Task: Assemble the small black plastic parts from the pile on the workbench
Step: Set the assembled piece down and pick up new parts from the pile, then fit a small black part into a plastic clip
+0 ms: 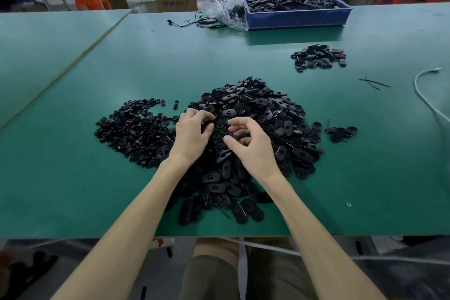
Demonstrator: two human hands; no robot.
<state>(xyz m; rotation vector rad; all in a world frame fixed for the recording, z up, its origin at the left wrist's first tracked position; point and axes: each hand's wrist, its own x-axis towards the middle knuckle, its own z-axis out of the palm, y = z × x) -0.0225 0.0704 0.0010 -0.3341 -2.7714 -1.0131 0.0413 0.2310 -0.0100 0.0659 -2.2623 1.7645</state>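
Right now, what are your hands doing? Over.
Left hand fingers in the pile, grip unclear. Right hand loosely curled over it, nothing seen held. Nothing in the way.

Pile (267, 114) on the workbench (97, 202) — bin (297, 18) behind (rightward).

My forearms bare, converging. My left hand (192, 134) palm down, fingers curled under. My right hand (250, 145) just beside, fingers loosely curled, thumb out.
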